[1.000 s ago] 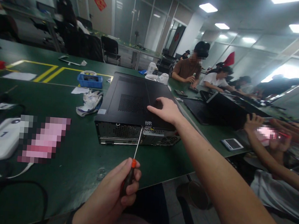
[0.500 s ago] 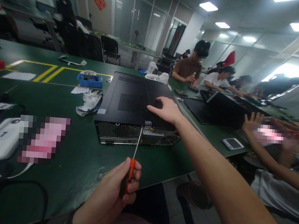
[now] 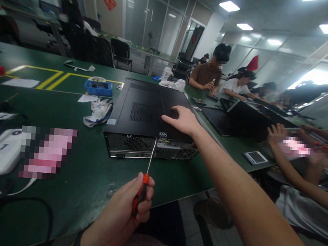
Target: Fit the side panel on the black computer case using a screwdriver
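Observation:
A black computer case (image 3: 147, 99) lies flat on the green table, its rear panel with vents and ports facing me. My left hand (image 3: 138, 200) is closed around the orange and dark handle of a screwdriver (image 3: 146, 179). The long metal shaft points up and away from me, its tip at the upper edge of the rear panel, near the middle; whether it sits in a screw is too small to make out. On top of the case, toward its right side, my right hand (image 3: 182, 120) rests palm down with thumb and fingers spread.
Left of the case are a crumpled glove (image 3: 98, 112) and a blue bin (image 3: 98, 88). A white device marked 1 (image 3: 1, 152) lies farther left. To the right are a white phone-like device (image 3: 255, 157), a black panel (image 3: 219, 119) and a co-worker's hands (image 3: 276, 133).
The screwdriver handle has turned within my left hand, and those fingers have shifted slightly around it. My right hand and the case stay where they were.

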`<state>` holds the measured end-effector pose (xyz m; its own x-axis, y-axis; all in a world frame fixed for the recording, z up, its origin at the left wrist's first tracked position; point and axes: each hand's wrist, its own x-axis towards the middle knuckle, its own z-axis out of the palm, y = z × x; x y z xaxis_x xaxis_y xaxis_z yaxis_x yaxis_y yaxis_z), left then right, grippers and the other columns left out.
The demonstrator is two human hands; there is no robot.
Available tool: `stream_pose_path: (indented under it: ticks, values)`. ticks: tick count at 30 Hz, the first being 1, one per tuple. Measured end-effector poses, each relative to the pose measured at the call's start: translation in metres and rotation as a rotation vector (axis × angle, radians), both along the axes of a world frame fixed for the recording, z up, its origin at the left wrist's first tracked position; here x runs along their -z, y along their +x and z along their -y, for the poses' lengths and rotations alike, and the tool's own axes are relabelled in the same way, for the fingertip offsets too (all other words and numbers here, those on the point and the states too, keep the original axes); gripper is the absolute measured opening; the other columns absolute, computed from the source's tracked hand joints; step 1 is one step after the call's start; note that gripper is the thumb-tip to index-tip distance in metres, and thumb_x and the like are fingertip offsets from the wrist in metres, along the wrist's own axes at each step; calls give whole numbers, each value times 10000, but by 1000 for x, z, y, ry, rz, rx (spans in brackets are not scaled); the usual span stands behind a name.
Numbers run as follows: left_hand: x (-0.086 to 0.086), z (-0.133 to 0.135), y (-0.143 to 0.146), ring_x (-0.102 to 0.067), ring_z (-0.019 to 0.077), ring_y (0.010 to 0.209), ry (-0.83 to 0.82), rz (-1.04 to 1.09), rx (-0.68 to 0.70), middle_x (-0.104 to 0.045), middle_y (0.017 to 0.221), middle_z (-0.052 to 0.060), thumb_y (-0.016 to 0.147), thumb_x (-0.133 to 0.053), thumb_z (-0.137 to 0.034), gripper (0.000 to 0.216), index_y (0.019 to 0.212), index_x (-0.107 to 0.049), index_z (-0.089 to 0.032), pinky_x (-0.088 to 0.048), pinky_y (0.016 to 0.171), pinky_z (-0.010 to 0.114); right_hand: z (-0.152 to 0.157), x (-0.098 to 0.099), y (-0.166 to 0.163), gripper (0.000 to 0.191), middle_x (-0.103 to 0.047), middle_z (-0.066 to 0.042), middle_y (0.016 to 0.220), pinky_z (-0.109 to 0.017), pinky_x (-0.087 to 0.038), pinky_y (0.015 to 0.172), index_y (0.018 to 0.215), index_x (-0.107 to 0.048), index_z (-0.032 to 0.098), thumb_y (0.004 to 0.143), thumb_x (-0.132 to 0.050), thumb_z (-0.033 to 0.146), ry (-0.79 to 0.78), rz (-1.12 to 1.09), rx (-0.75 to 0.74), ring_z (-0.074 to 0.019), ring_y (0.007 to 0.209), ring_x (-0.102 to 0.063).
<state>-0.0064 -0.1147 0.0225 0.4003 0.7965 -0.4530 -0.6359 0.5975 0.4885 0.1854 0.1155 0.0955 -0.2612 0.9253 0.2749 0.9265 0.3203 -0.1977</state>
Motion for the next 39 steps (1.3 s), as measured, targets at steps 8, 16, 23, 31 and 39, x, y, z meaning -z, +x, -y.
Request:
stream_pose_path:
  ticks: [8, 16, 23, 31, 39]
  values:
    - [2, 2, -1, -384, 38, 580, 45, -7, -17, -541, 836, -7, 962, -593, -394, 242, 908, -595, -158, -272, 476, 166, -3, 2, 1, 803, -642, -147, 1369, -569, -443, 1072, 1282, -660, 187, 785, -555, 809, 14, 7, -13, -387, 1264, -574]
    - [1, 0, 1, -353, 32, 540, 8, 2, -28, -524, 800, -17, 971, -567, -414, 259, 955, -605, -158, -259, 464, 167, -2, 2, 1, 775, -643, -144, 1365, -582, -437, 1070, 1282, -659, 213, 783, -569, 799, 2, -6, -6, -387, 1267, -566]
    - [1, 3, 0, -387, 35, 583, 48, -25, -15, -547, 845, -8, 962, -590, -408, 264, 895, -580, -153, -294, 485, 164, -2, 1, 1, 783, -644, -132, 1372, -552, -445, 1072, 1280, -655, 209, 782, -563, 806, 0, 2, 2, -373, 1261, -577]
    - [1, 1, 3, -331, 32, 505, 13, -16, -18, -494, 719, -39, 988, -526, -443, 296, 934, -589, -159, -240, 459, 176, -1, 1, 1, 779, -643, -122, 1376, -554, -446, 1076, 1275, -655, 221, 782, -553, 816, 4, 2, 4, -369, 1262, -579]
    - [-1, 0, 4, -326, 29, 523, 52, -46, -19, -517, 778, -30, 978, -551, -419, 282, 866, -548, -160, -219, 463, 181, -3, 3, 1, 796, -641, -141, 1372, -569, -440, 1075, 1270, -655, 196, 783, -549, 816, 8, -1, -10, -381, 1269, -568]
